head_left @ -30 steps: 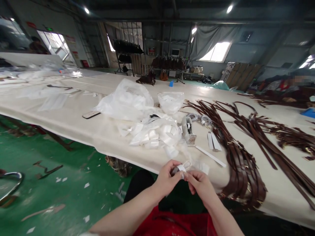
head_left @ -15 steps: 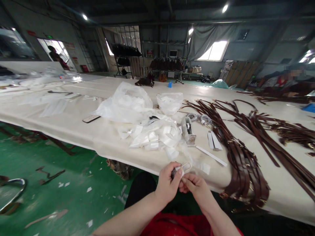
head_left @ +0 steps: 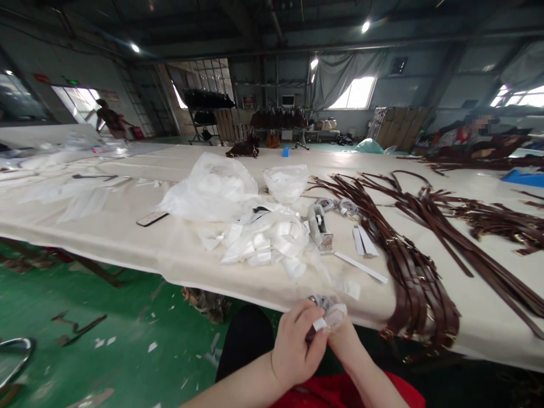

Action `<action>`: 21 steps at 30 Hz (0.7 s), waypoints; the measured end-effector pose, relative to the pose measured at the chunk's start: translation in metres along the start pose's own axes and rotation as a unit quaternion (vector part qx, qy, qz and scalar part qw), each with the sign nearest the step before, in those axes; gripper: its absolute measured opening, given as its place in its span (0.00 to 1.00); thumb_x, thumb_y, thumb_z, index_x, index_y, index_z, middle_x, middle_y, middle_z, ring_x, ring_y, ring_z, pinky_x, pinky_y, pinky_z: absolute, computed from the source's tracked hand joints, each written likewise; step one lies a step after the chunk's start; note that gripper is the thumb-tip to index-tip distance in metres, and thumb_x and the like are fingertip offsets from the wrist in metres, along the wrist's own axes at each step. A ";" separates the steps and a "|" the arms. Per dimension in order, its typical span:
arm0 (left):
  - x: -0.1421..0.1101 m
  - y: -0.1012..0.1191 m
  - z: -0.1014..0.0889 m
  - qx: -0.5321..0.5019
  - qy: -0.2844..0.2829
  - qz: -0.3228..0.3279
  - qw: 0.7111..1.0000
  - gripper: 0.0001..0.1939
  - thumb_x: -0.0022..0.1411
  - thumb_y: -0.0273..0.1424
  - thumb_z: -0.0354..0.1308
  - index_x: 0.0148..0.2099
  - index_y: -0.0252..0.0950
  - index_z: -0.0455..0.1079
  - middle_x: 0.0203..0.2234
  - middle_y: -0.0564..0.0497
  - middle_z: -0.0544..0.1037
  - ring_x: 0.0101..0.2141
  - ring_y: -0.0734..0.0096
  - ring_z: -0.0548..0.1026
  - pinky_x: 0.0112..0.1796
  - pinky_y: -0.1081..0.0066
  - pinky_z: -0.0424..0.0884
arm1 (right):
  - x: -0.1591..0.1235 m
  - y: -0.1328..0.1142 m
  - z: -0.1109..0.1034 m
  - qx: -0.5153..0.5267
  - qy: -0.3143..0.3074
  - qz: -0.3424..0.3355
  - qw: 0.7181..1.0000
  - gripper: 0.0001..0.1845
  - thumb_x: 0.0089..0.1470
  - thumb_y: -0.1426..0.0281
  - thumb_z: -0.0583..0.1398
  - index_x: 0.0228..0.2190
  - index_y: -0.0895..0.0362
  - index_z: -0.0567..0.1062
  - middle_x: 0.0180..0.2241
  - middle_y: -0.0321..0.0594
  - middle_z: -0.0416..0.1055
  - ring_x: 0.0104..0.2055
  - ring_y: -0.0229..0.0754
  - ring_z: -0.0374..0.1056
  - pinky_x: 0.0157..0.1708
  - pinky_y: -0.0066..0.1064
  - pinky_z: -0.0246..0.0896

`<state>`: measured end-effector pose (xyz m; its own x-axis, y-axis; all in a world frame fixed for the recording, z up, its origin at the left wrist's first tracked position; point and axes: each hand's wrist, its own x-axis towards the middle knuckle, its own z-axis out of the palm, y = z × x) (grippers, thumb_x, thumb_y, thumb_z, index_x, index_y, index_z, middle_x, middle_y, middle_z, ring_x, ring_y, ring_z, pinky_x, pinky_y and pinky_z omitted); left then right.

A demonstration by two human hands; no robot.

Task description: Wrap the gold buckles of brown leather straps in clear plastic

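Note:
Just off the table's front edge, my left hand is closed around a small dark brown piece with a white strip over it. A shiny metal part shows above the fingers. My right hand meets the left from the other side, with thin whitish film bunched over it; its fingers are mostly hidden. Straight ahead on the table lies a heap of white wrapping pieces. A tape dispenser stands beside it, with white paper strips to its right.
Brown leather straps with buckles hang over the front edge at right, and more straps lie beyond. Large plastic bags, coiled parts and a phone rest on the white table. A person sits at far right.
Both hands have come lower and closer to me. My left hand has turned over the piece, and the right fingers, visible pinching before, are now mostly hidden. The view has tilted slightly.

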<state>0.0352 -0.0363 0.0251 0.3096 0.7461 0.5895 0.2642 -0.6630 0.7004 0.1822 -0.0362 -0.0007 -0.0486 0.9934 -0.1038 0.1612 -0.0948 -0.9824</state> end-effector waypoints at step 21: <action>0.015 -0.042 0.009 -0.226 -0.011 -0.384 0.895 0.30 0.45 0.57 0.68 0.38 0.36 0.76 0.26 0.52 0.78 0.29 0.66 0.73 0.34 0.71 0.69 | -0.008 0.008 -0.004 0.212 -0.099 0.056 0.971 0.26 0.33 0.62 0.75 0.37 0.56 0.79 0.31 0.36 0.78 0.34 0.46 0.74 0.39 0.35 0.66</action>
<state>0.0367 0.0018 0.0007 0.2136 0.9668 -0.1405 0.0123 0.1412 0.9899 0.1882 -0.0444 -0.0070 -0.2493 0.9476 -0.1997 -0.2424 -0.2607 -0.9345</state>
